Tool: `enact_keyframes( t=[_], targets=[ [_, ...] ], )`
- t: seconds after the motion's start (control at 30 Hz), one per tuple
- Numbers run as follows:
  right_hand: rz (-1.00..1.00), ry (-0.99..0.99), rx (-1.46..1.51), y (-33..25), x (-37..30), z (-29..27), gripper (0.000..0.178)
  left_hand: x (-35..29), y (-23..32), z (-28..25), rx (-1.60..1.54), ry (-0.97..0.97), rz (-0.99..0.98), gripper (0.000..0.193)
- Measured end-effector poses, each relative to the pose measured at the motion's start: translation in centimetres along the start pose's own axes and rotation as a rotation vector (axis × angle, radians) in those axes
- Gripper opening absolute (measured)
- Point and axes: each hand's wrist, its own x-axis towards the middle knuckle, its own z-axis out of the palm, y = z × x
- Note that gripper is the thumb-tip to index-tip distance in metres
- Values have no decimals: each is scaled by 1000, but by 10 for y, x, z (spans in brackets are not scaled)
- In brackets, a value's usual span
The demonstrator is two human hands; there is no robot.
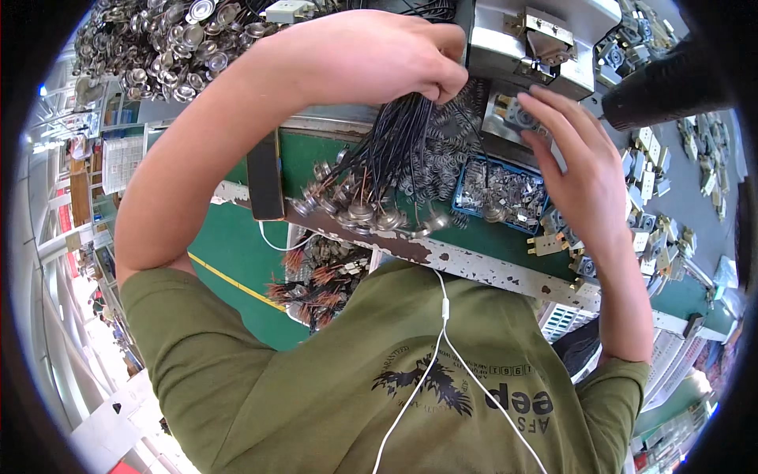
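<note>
My left hand (410, 59) is closed in a pinch above a bundle of black wires (399, 130); what its fingertips hold, if anything, is hidden. Round metal discs (361, 212) hang at the wires' lower ends, over the bench edge. My right hand (580, 154) has its fingers stretched and apart, close beside a small block-shaped part with a round face (517, 113). That part rests at the front of a metal fixture (505, 142). Above it, a machine with a silver metal housing (572, 79) carries a clamp-like mechanism (547, 39).
Coil springs (438, 162) lie heaped beside a blue tray (458, 201) of small metal pieces. A dark phone (265, 178) sits at the chipped bench edge (474, 270). Finished-looking blocks (643, 162) crowd the right. Metal discs (189, 39) pile up at the back left. A black cylinder (663, 87) juts in.
</note>
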Motion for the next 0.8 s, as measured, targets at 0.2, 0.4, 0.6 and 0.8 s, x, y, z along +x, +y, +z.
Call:
enact_keyframes(
  t=[0.2,0.4,0.6,0.8],
  targets=[
    [645,-372,1400,-59,-2,7,53,6,-5,-11,-34,145,142,14],
    [535,-646,823,-54,7,-29,54,-4,18,31,88,249,102,16],
    [169,-173,278,-13,-18,-22,23,12,30,58,170,507,53,14],
    [538,-173,517,-10,-33,-29,42,23,24,65,50,617,171,20]
  ],
)
